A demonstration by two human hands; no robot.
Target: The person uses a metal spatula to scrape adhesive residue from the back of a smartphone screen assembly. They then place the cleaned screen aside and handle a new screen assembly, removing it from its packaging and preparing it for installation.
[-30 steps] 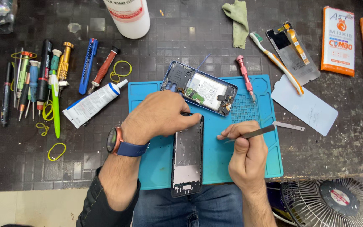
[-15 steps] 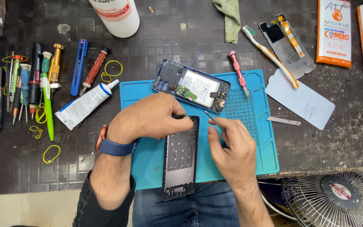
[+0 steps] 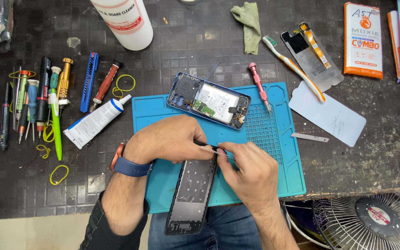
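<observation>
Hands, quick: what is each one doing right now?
Left hand: closed down on the top end of the dark phone frame, holding it on the blue mat.
Right hand: shut on a thin metal tool.

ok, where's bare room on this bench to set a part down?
Bare patches: the blue mat's right grid beside the right hand, and dark benchtop below the pale sheet. Crowded: the tool row at left, and mid-mat around the opened phone and both hands.
</observation>
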